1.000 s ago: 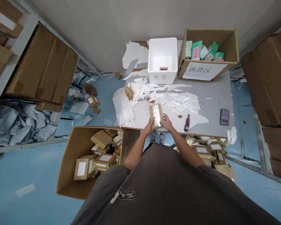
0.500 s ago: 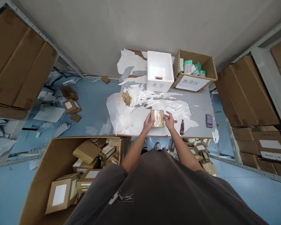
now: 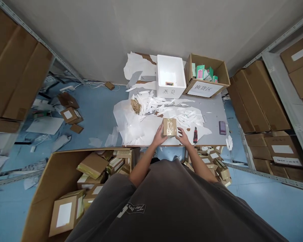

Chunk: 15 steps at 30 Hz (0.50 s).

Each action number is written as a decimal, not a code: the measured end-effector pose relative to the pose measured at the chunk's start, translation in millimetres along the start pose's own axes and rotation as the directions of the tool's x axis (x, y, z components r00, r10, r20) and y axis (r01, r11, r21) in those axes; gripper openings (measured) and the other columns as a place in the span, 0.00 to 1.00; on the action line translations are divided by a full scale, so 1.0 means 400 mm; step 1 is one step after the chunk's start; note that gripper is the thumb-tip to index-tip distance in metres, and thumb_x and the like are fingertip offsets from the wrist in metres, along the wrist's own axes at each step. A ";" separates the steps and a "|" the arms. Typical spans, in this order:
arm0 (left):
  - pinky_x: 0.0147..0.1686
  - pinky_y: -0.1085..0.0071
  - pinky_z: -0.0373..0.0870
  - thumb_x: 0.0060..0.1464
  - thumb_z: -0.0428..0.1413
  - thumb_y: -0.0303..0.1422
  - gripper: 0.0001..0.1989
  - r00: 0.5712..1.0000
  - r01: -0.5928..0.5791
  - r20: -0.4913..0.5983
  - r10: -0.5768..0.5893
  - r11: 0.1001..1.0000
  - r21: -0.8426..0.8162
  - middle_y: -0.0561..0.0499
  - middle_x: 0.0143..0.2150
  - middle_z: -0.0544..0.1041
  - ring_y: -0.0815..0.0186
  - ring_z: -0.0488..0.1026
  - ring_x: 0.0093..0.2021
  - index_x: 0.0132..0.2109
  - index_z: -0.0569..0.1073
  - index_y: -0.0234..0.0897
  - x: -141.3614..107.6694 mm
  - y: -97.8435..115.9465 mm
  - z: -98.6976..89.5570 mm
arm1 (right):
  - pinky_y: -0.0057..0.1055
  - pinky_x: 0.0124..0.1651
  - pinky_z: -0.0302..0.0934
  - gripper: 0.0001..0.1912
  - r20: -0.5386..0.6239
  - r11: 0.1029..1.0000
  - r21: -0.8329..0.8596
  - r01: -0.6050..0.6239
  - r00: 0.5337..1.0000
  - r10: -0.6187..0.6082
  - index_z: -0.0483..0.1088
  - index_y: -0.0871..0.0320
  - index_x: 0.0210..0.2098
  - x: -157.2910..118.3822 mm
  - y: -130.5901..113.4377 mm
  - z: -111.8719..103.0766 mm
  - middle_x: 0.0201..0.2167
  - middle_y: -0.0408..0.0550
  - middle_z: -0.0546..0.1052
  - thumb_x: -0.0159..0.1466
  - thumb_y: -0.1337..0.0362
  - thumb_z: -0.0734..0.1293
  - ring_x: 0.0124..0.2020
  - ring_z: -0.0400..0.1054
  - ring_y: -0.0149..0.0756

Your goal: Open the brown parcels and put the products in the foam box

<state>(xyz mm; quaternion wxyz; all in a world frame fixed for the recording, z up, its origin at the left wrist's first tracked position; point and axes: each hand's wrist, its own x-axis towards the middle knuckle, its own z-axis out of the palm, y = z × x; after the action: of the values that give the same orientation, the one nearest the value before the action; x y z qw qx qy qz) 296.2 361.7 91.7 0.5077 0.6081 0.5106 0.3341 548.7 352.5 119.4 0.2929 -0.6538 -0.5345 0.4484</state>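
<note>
A small brown cardboard box with shiny tape across its top is at the front middle of the table. My left hand holds it at its left side. At its lower right corner is my right hand, fingers apart and curved, the fingertips at or close to the box. A red and black box cutter lies to the right of my right hand. Torn white paper strips cover the table behind the box, with crumpled brown paper at their left.
A white foam box and a carton of green boxes stand at the table's back. A purple item lies at the right. A large carton of parcels stands at lower left; more parcels are below the table's right front.
My right hand has slid down from the box's right side to its lower corner and its fingers have spread. The box shows more of its front side. The view has shifted slightly.
</note>
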 end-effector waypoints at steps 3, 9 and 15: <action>0.78 0.51 0.56 0.63 0.65 0.43 0.48 0.999 -0.025 0.047 0.025 1.000 0.001 0.41 0.84 0.54 0.47 0.51 0.83 0.83 0.54 0.43 -0.021 -0.005 0.010 | 0.58 0.67 0.68 0.48 0.098 1.000 -0.016 0.023 0.995 -0.021 0.61 0.45 0.75 -0.030 0.004 0.006 0.75 0.55 0.68 0.56 0.57 0.72 0.72 0.66 0.57; 0.67 0.54 0.74 0.70 0.59 0.46 0.37 0.982 0.088 -0.161 -0.097 0.994 -0.063 0.43 0.73 0.74 0.49 0.75 0.69 0.80 0.61 0.45 0.038 0.044 0.029 | 0.53 0.69 0.68 0.37 -0.056 0.985 -0.004 0.173 0.983 -0.173 0.63 0.50 0.74 0.068 -0.062 0.002 0.68 0.57 0.76 0.68 0.49 0.68 0.68 0.72 0.52; 0.68 0.50 0.73 0.65 0.63 0.48 0.51 0.980 0.129 -0.133 -0.147 0.982 -0.137 0.40 0.79 0.65 0.47 0.71 0.72 0.84 0.47 0.43 0.135 0.026 0.069 | 0.57 0.71 0.66 0.40 0.006 0.999 -0.030 0.043 0.999 -0.043 0.60 0.55 0.77 0.215 -0.039 -0.007 0.66 0.59 0.78 0.69 0.49 0.66 0.67 0.73 0.55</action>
<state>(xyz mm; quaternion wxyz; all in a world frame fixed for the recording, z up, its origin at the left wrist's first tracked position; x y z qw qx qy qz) 338.2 406.5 88.2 0.5298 0.5120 0.5642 0.3727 546.6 439.4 110.7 0.2913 -0.6454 -0.5557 0.4356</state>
